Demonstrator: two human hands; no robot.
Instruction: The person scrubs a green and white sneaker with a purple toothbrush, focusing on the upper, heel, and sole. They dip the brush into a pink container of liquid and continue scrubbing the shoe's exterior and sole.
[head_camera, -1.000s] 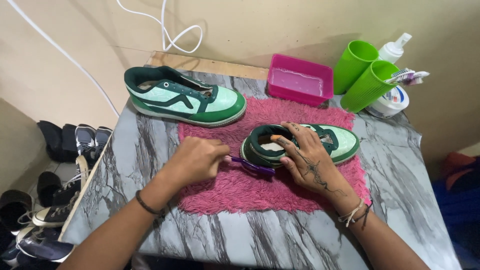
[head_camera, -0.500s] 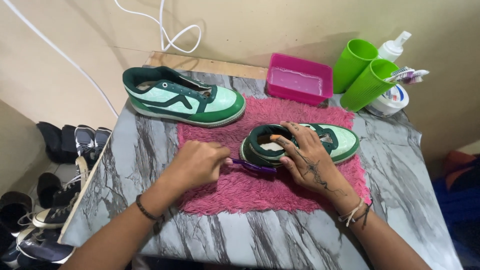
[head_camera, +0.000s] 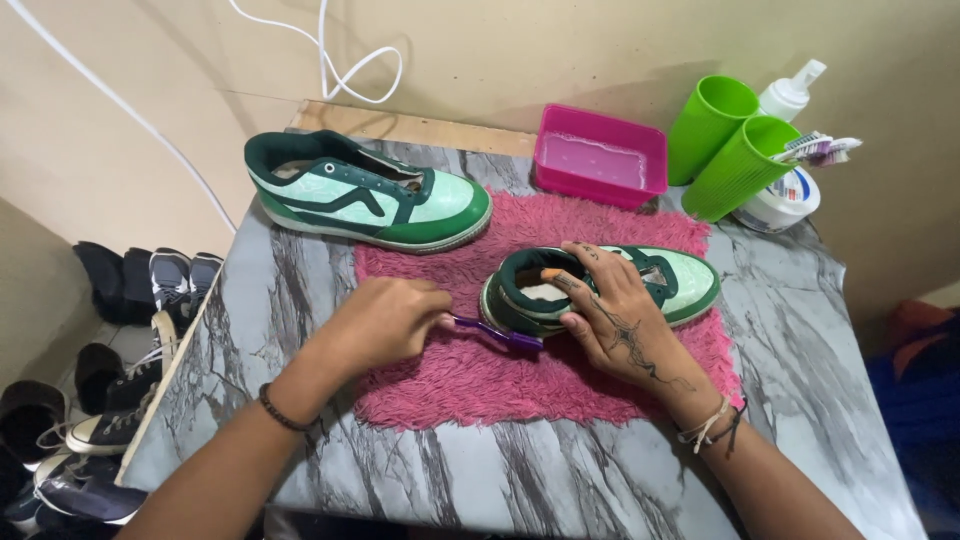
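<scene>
A green and pale-green sneaker (head_camera: 676, 283) lies on a pink shaggy mat (head_camera: 480, 380). My right hand (head_camera: 610, 315) rests over its heel opening, fingers spread across the collar, gripping it. My left hand (head_camera: 385, 322) is closed around a purple brush (head_camera: 497, 333) whose head touches the sneaker's heel sole. The matching second sneaker (head_camera: 365, 192) stands at the mat's far-left corner, untouched.
A pink tub of water (head_camera: 600, 156), two green cups (head_camera: 725, 140), a white spray bottle (head_camera: 792, 92) and a round tin (head_camera: 785, 200) sit at the back of the marble-pattern table (head_camera: 500, 480). Several shoes (head_camera: 90, 400) lie on the floor left. A white cable (head_camera: 340, 60) hangs on the wall.
The brush in my left hand has shifted slightly along the heel. My right hand stays on the sneaker.
</scene>
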